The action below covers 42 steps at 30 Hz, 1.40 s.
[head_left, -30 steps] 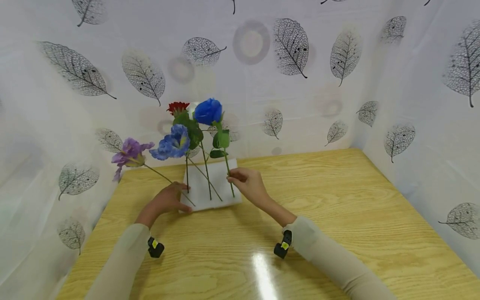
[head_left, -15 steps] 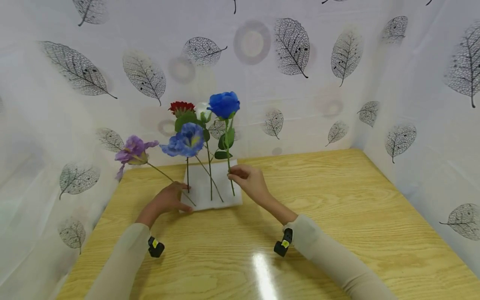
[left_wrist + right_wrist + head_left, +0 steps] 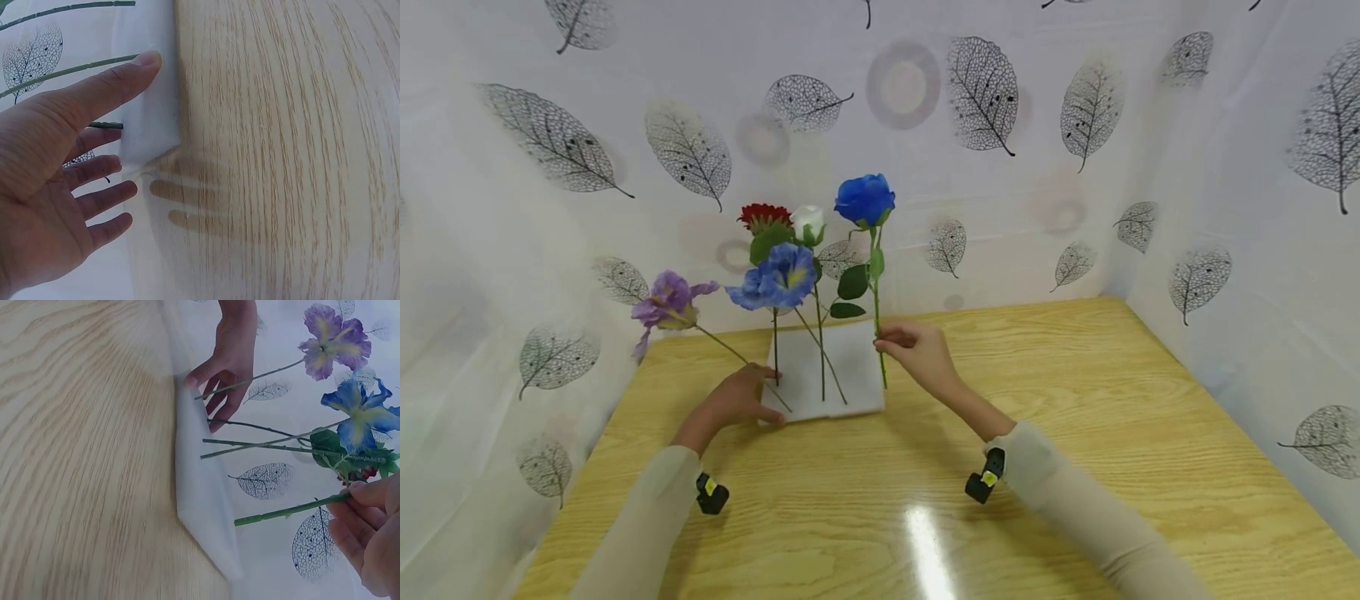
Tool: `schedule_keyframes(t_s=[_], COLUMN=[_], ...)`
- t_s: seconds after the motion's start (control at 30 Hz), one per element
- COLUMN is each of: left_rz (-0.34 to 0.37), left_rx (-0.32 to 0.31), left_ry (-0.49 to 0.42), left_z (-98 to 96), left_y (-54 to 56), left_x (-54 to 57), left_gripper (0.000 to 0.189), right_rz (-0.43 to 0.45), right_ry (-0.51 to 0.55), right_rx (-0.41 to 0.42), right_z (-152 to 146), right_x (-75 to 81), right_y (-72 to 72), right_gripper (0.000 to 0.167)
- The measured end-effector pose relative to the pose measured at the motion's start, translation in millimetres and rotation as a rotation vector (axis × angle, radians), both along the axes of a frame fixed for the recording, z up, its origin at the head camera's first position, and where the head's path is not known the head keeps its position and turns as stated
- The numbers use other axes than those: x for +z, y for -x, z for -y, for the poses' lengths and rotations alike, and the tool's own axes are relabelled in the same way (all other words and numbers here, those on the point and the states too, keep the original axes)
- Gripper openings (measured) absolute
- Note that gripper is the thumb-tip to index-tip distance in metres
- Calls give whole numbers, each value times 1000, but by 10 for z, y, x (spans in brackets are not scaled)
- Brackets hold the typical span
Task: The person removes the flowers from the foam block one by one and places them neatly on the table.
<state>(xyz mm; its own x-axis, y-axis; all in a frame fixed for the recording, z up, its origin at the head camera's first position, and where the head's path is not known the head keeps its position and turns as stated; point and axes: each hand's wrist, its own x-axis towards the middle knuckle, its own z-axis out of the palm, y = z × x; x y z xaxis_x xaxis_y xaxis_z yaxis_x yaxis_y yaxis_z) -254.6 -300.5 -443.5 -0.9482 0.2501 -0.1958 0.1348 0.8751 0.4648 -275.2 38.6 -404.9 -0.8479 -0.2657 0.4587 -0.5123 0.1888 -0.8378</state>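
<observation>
A blue artificial rose (image 3: 865, 200) stands upright in my right hand (image 3: 917, 354), which pinches its green stem (image 3: 281, 514) between thumb and fingers. The stem's bottom end is at the right edge of a white foam block (image 3: 857, 367). My left hand (image 3: 737, 396) rests at the block's left end, thumb (image 3: 125, 78) lying on it, other fingers spread along its side. Stuck in the block are a leaning purple flower (image 3: 668, 302), a light blue flower (image 3: 786, 275), a white rose (image 3: 808, 223) and a red flower (image 3: 765, 217).
The foam block sits near the back of a wood-grain table (image 3: 1037, 400). White cloth (image 3: 910, 183) printed with dark leaves hangs behind and at both sides. The purple flower leans out over the left hand.
The blue rose has swung upright and moved right with my right hand, its stem end now at the block's right edge. My left hand has stayed put.
</observation>
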Motion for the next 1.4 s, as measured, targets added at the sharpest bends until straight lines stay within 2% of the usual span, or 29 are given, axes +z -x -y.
schedule_keyframes(t_s=[0.13, 0.3, 0.6, 0.93, 1.2, 1.4], left_rz=[-8, -14, 5, -13, -6, -7], left_rx=[-5, -4, 4, -11, -6, -4], left_ry=[-11, -26, -31, -30, -50, -56], left_z=[2, 7, 23, 18, 10, 7], left_y=[-4, -14, -14, -24, -32, -36], left_x=[14, 23, 8, 1, 9, 7], left_gripper=[95, 92, 95, 94, 91, 91], right_rz=[27, 100, 323, 519, 622, 697], right_ry=[-7, 9, 6, 51, 62, 60], right_rx=[1, 43, 100, 181, 231, 254], right_z=[-110, -257, -467, -635, -731, -758], right_x=[-11, -64, -209, -339, -446, -517], right_y=[19, 66, 129, 116, 96, 85], right_gripper=[17, 19, 26, 30, 40, 41])
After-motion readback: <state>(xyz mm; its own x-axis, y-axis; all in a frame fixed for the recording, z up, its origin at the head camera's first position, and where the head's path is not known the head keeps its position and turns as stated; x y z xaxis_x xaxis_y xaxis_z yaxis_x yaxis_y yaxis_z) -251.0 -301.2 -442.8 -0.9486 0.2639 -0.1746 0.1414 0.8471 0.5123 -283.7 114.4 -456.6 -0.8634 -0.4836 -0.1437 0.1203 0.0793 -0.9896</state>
